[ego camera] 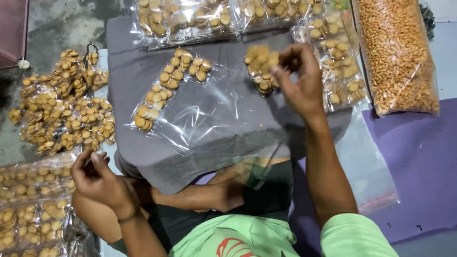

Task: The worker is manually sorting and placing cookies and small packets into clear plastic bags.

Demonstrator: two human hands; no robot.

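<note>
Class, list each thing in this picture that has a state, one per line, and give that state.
right hand: raised, fingers pinching a part-filled clear bag
left hand: fingers curled; whether it holds anything cannot be told
flat clear bag on grey cloth: part-filled with biscuits
large bag of tiny biscuits: full
pile of small packets: filled, heaped on floor

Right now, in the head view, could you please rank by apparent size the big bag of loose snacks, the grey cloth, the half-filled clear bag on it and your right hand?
1. grey cloth
2. big bag of loose snacks
3. half-filled clear bag
4. right hand, though it is raised towards the camera, so it looks larger than it is.
</note>
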